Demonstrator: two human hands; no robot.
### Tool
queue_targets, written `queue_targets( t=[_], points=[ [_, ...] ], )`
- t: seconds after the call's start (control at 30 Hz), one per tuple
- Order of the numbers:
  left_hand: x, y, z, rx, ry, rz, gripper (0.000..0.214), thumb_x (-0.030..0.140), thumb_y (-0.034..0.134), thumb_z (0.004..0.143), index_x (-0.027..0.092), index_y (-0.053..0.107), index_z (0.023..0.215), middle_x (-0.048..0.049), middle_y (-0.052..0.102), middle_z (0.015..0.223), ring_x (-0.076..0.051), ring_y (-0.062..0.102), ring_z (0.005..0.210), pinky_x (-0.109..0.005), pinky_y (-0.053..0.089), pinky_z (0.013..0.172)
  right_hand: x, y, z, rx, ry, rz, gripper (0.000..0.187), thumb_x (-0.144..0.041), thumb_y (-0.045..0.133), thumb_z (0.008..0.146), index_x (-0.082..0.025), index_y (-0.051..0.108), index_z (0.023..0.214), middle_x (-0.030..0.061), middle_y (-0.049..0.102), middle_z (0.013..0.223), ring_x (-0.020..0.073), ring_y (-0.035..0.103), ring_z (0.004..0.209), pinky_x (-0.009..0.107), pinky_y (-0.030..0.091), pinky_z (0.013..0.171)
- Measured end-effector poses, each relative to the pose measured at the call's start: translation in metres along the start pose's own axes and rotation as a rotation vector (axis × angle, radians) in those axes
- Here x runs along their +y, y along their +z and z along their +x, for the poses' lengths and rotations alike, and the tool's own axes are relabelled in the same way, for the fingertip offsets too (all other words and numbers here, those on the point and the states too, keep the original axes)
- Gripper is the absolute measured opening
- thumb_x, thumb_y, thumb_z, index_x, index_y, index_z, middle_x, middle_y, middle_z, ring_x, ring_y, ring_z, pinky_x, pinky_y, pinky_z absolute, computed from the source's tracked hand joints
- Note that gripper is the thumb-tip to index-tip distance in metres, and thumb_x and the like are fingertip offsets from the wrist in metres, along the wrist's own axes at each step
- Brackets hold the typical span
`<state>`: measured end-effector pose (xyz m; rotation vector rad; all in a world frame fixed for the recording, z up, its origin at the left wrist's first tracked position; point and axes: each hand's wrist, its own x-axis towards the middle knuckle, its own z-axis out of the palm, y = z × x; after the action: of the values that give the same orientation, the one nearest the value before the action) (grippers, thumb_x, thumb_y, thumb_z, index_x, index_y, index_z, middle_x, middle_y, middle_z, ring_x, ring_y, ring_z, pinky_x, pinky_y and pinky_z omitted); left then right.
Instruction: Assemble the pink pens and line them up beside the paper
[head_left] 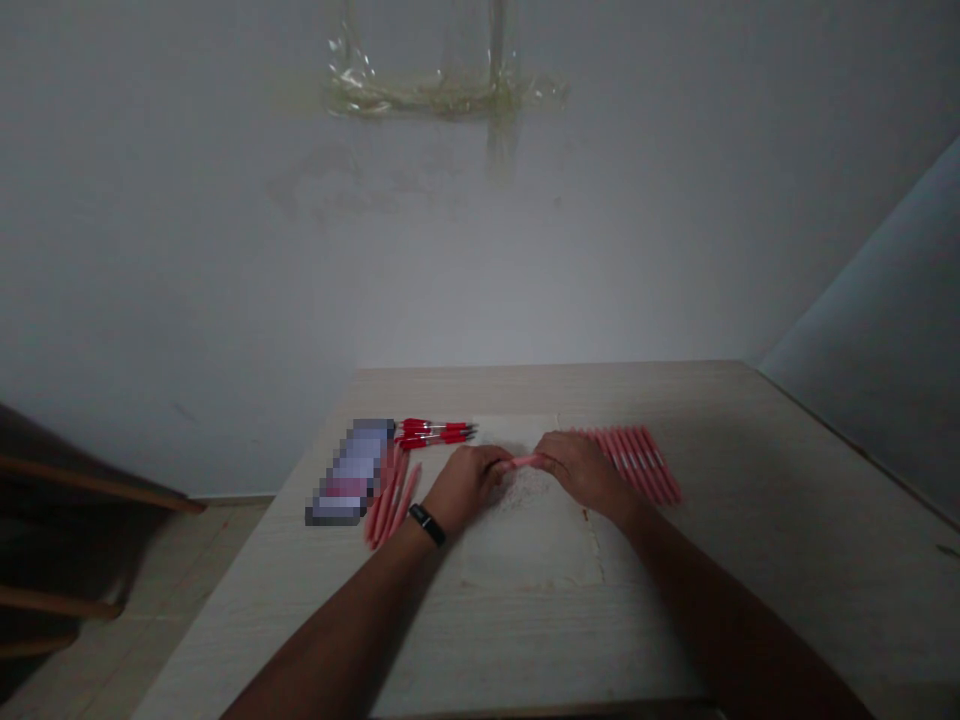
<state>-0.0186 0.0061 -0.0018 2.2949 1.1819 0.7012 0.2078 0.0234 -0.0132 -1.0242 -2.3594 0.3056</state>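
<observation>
A pink pen [520, 462] lies level between my two hands over the middle of the table. My left hand [465, 482], below a black wristband, pinches its left end. Closed on the right end is my right hand [582, 470]. The fingers cover both ends of the pen. Just right of my right hand, several pink pens [637, 462] with pale bands lie side by side in a neat row. Left of my left hand are several loose pink barrels [391, 500], and behind them several red pens [435, 434] with dark tips.
A pale sheet [540, 560] lies under my hands on the light wooden table [765, 570]. At the left edge is a blurred-out phone-like slab [351, 472]. The wall [555, 290] rises behind the table, and wooden bars [60, 600] stand at the lower left.
</observation>
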Motion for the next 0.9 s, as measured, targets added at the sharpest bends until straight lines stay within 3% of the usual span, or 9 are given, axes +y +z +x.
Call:
queue_targets(
  t=[0.1, 0.23, 0.37, 0.53, 0.8, 0.9],
  points=[
    [-0.0007, -0.0008, 0.0007, -0.018, -0.016, -0.023, 0.042, 0.035, 0.042, 0.101, 0.014, 0.065, 0.073, -0.0009, 0.062, 0.063, -0.012, 0.052, 0.058, -0.023, 0.033, 0.059, 0.0009, 0.0004, 0.0001, 0.013, -0.025, 0.012, 0.035, -0.041, 0.044, 0.101, -0.018, 0.064, 0.085, 0.0045, 0.065, 0.082, 0.0176, 0.059, 0.079, 0.029, 0.039, 0.073],
    [-0.0033, 0.0007, 0.0025, 0.065, -0.033, 0.0, 0.029, 0.037, 0.051, 0.097, 0.017, 0.071, 0.093, -0.0041, 0.071, 0.085, -0.016, 0.061, 0.075, -0.024, 0.039, 0.068, 0.0015, -0.0006, 0.0, 0.022, 0.02, 0.083, 0.023, -0.038, 0.055, 0.098, -0.019, 0.066, 0.093, 0.0039, 0.067, 0.088, 0.0175, 0.06, 0.083, 0.029, 0.041, 0.075],
    [-0.0043, 0.0051, 0.0033, 0.113, -0.053, 0.04, 0.024, 0.036, 0.056, 0.094, 0.019, 0.072, 0.1, -0.0053, 0.073, 0.094, -0.018, 0.064, 0.082, -0.026, 0.041, 0.073, 0.0024, -0.0019, 0.0002, 0.02, 0.056, 0.124, 0.02, -0.035, 0.055, 0.098, -0.02, 0.066, 0.095, 0.0036, 0.067, 0.09, 0.0172, 0.059, 0.085, 0.029, 0.042, 0.077],
    [-0.002, 0.0068, 0.0023, 0.113, -0.081, 0.036, 0.02, 0.034, 0.057, 0.093, 0.018, 0.069, 0.096, -0.0037, 0.071, 0.083, -0.016, 0.061, 0.071, -0.024, 0.039, 0.066, 0.0025, -0.0021, 0.0018, -0.017, 0.071, 0.07, 0.028, -0.03, 0.047, 0.102, -0.018, 0.065, 0.083, 0.0034, 0.065, 0.083, 0.0169, 0.059, 0.081, 0.03, 0.041, 0.077],
    [0.0003, 0.004, 0.002, 0.061, -0.097, 0.011, 0.025, 0.031, 0.05, 0.096, 0.017, 0.07, 0.09, -0.0032, 0.068, 0.072, -0.015, 0.057, 0.064, -0.024, 0.035, 0.061, -0.0004, -0.0028, 0.0, 0.05, 0.046, 0.169, 0.006, -0.025, 0.061, 0.094, -0.019, 0.063, 0.093, 0.0035, 0.064, 0.09, 0.0171, 0.058, 0.086, 0.028, 0.042, 0.076],
    [0.0019, 0.0036, 0.0025, 0.088, -0.094, 0.011, 0.025, 0.034, 0.052, 0.095, 0.016, 0.07, 0.092, -0.0048, 0.07, 0.078, -0.016, 0.059, 0.068, -0.025, 0.036, 0.063, 0.0007, -0.0017, -0.0004, 0.065, 0.067, 0.177, 0.014, -0.026, 0.065, 0.091, -0.02, 0.062, 0.103, 0.004, 0.065, 0.097, 0.0174, 0.058, 0.089, 0.029, 0.043, 0.079]
  ],
)
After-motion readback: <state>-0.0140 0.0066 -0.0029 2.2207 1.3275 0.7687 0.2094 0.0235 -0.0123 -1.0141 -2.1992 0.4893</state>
